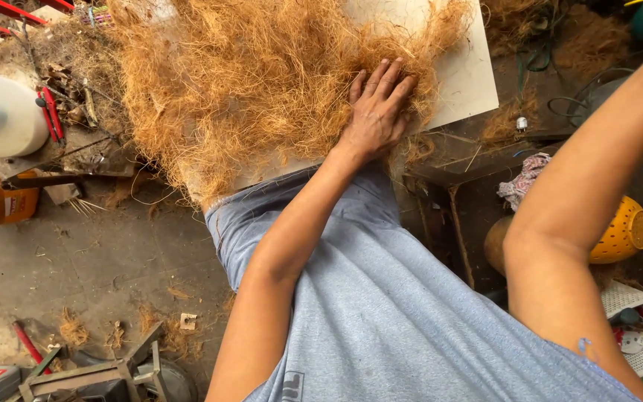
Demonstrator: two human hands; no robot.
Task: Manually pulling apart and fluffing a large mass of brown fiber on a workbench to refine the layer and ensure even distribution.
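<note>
Golden coir fibre (262, 82) lies under our flat, unclenched left hand (376, 112), piled mostly leftward of it; right hand unseen.

Coir fibre pile (262, 82): golden-brown, loose, tangled strands, spread w/ frayed edges over most of the white board (470, 74), spilling past board's near and left edges; board's right strip bare.

Left hand (376, 112) flat, fingers spread; right arm outstretched, its hand unseen.
</note>
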